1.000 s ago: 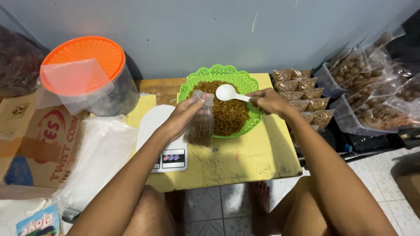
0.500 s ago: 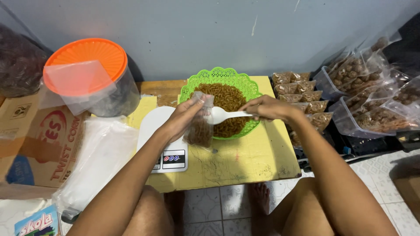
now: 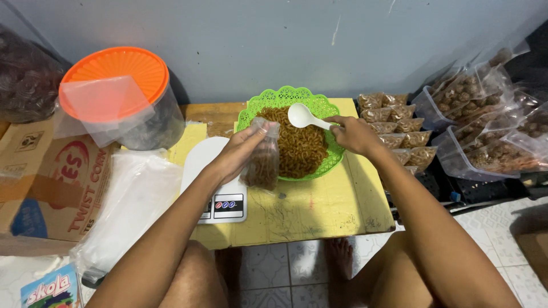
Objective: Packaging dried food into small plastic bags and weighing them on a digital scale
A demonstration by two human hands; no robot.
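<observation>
left hand point(image 3: 237, 153) pinching clear crinkly snack bag point(image 3: 262, 158), right hand point(image 3: 355, 134) gripping smooth white spoon point(image 3: 305, 117)

- An orange-lidded tub point(image 3: 123, 97) beside a cardboard box point(image 3: 51, 177)
- A white digital scale point(image 3: 214, 179) on the yellow table point(image 3: 319, 214)
- Filled snack packets point(image 3: 399, 128) stacked at right

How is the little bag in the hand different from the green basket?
The small bag is clear, soft plastic and upright; the green basket is stiff, lacy and wide open. The left hand holds the bag up, while the basket sits on the yellow table. Both hold the same brown curly snacks.
</observation>
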